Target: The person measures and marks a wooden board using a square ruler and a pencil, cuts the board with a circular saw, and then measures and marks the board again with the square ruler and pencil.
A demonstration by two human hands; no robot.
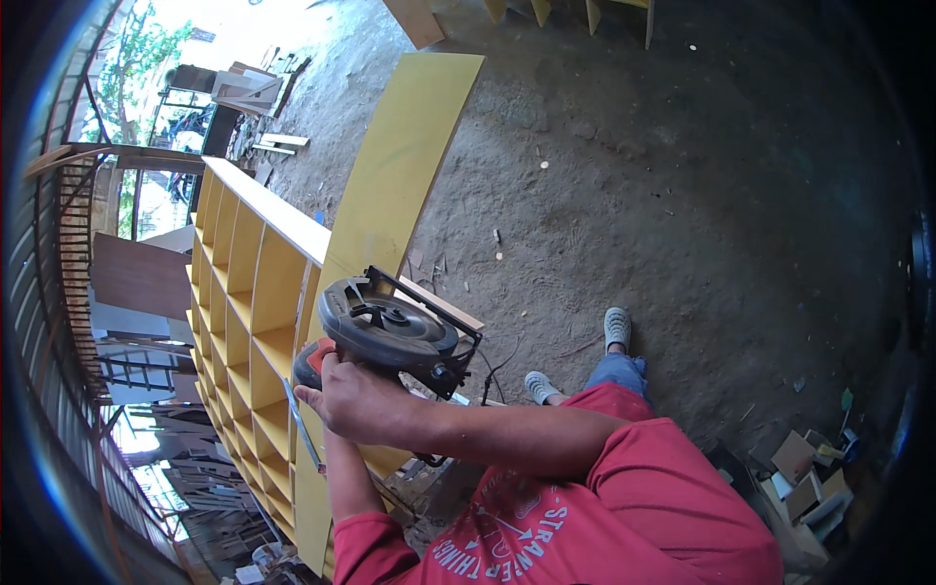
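- Bare, dusty workshop floor point(585, 195) spreads across the head view; a yellow compartmented shelving unit point(278, 283) lies to the left, with wood scraps point(804, 478) at lower right.
- Beside that unit a long yellow board point(400, 166) runs away from the person; the circular saw point(390, 330) is over its nearer part, blade side facing the camera.
- The right hand point(359, 395) is clamped around the saw's rear handle.
- The left forearm point(346, 478) passes behind the right one; its hand is hidden, so I cannot tell its grip.
- Whether the blade touches wood cannot be told. For good handling, I would seat the base plate flat, support the board on both sides of the blade, and keep the dark cable point(499, 380), left forearm and fingers clear of its path.
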